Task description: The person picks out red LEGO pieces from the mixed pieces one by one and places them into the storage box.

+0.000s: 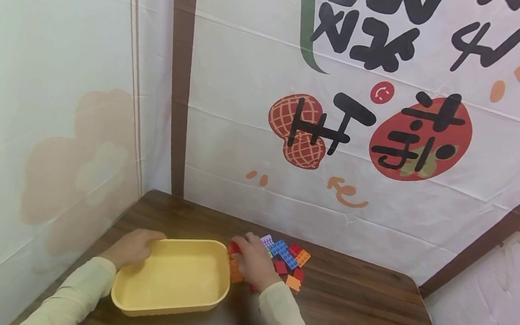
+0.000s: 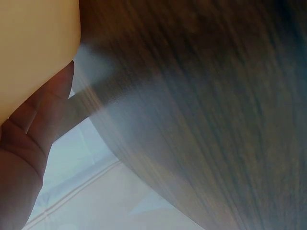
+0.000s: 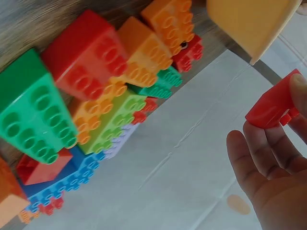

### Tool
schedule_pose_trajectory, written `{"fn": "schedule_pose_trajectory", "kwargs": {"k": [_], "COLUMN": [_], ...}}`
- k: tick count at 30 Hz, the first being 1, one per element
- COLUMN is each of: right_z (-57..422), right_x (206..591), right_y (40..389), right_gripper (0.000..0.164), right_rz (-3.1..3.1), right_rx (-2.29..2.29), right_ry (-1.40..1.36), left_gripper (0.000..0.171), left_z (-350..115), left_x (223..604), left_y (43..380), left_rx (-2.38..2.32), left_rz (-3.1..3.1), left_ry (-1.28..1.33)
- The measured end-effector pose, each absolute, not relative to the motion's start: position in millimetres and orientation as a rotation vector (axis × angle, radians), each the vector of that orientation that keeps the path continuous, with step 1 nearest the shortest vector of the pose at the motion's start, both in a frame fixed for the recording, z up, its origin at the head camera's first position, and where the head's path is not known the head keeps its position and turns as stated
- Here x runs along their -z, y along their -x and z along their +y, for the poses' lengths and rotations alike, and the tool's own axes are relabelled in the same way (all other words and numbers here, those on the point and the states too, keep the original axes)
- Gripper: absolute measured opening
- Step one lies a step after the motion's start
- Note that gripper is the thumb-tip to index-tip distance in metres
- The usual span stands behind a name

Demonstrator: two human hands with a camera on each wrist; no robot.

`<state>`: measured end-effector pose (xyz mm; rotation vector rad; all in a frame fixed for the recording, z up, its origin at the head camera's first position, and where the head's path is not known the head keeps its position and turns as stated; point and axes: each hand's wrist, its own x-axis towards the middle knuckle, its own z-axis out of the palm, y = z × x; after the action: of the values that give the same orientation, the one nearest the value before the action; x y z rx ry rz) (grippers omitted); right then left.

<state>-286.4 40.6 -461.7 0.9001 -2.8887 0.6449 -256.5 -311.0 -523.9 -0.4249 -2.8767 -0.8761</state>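
Note:
A yellow plastic bin [image 1: 179,275] stands on the left part of the table. At its far left corner my left hand [image 1: 132,246] grips the rim; in the left wrist view the fingers [image 2: 53,105] lie against the outer wall. My right hand [image 1: 255,263] pinches a red toy brick [image 3: 272,101] between thumb and fingers, just beside the bin's right edge. Around and under that hand lies a loose pile of studded bricks, among them a green brick [image 3: 36,108], a larger red brick [image 3: 86,52] and a blue brick [image 1: 288,258]. The hand hides part of the pile.
The dark wood-grain table [image 1: 358,305] extends to the right of the bricks. Behind it hangs a white printed cloth [image 1: 230,130], with another light cloth wall [image 1: 55,118] close on the left. An orange brick [image 1: 293,282] lies at the pile's near right edge.

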Motion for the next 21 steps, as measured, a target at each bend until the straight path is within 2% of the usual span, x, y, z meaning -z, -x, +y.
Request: {"fn": "schedule_pose_trajectory", "kwargs": {"k": [21], "right_z": [-7.4], "right_x": [451.9], "right_y": [284.8], "right_gripper": [0.042], "right_rz": [-2.766], "right_rx": [-0.514], "right_ry": [-1.105], "left_gripper": [0.049], "left_z": [-311.4], "left_x": [526.6], "left_y": [256.6], "left_rx": [0.888], "left_rz": [-2.860], "left_ry": [0.386]}}
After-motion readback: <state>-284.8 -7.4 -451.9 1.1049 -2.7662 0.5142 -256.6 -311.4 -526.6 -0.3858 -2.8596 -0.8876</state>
